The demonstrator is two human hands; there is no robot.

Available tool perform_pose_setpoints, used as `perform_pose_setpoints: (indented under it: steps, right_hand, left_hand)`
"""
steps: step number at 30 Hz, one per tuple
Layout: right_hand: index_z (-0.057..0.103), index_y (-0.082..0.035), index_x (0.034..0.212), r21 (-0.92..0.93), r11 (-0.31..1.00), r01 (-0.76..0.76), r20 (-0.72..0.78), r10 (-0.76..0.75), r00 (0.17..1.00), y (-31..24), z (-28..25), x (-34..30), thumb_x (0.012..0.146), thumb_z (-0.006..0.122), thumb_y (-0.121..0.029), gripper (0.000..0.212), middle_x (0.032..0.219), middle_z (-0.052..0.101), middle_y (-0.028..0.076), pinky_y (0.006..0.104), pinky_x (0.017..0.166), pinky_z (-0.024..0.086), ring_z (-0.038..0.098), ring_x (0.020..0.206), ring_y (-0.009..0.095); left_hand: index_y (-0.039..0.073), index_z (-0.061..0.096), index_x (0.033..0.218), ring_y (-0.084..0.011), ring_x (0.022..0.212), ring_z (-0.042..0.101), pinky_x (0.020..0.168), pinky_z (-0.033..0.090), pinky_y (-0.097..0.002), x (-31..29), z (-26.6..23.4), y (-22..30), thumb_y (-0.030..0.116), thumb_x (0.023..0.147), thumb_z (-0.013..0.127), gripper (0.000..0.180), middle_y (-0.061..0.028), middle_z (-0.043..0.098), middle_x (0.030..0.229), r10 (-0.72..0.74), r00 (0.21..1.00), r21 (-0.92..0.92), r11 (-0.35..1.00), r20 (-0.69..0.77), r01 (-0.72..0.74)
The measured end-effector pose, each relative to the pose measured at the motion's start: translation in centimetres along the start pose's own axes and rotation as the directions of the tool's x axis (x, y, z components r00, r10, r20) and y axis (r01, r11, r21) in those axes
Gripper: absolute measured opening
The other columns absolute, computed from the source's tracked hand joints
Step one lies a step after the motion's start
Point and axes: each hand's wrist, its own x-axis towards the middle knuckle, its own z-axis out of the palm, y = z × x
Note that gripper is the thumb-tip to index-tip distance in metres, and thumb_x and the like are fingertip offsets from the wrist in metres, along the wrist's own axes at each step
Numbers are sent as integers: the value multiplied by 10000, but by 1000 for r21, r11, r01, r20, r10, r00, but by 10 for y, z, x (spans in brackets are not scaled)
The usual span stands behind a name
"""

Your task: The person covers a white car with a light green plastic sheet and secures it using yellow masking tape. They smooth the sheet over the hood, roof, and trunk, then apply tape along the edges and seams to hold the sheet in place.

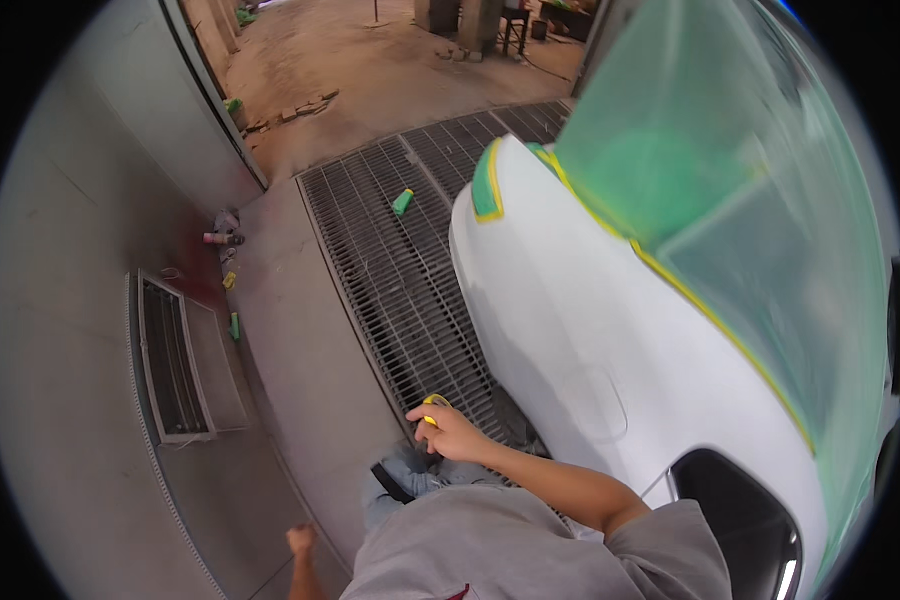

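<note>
My right hand [452,434] is closed around a roll of yellow masking tape [434,410], held in front of my body above the edge of the floor grating. Low on the left hangs my left hand [301,540], loosely curled, with nothing showing in it. To my right stands a white car body [560,330]. Green translucent masking film [710,140] covers its upper rear part, edged with yellow tape [685,285]. A corner lamp [488,182] is also masked in green and yellow.
Metal floor grating [370,255] runs beside the car. A green packet-like piece [403,202] lies on it. Along the grey wall [80,250] are a framed vent [175,360], a bottle or can [223,239] and small yellow and green scraps. An opening leads to a rough floor [320,50].
</note>
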Motion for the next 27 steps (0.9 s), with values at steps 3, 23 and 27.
perform_pose_setpoints:
  steps: [3, 23, 27]
  right_hand:
    - [590, 19, 1325, -91, 991, 99, -22, -101, 995, -39, -41, 80, 992, 484, -9, 351, 963, 685, 118, 299, 680, 541, 648, 704, 158]
    - [639, 31, 1247, 532, 845, -54, -528, 381, 759, -132, -370, 477, 1034, 501, -91, 282, 905, 693, 106, 314, 594, 548, 680, 639, 164]
    - [632, 26, 1257, 696, 711, 97, -604, 507, 615, -114, -472, 567, 1028, 476, -99, 304, 905, 687, 95, 306, 578, 527, 655, 618, 136]
  left_hand:
    - [-39, 717, 864, -199, 599, 674, 480, 467, -338, 39, -12, 15, 150, 927, 637, 214, -128, 693, 672, -353, 923, -363, 889, -154, 280]
    - [-7, 724, 981, -171, 745, 633, 713, 515, -347, 405, 95, 1203, 298, 985, 627, 321, -66, 703, 794, 858, 476, 24, 481, 192, -877]
    - [-1, 712, 939, -139, 745, 591, 689, 492, -335, 409, 162, 1396, 297, 999, 602, 323, -53, 673, 766, 890, 360, 47, 361, 281, -931]
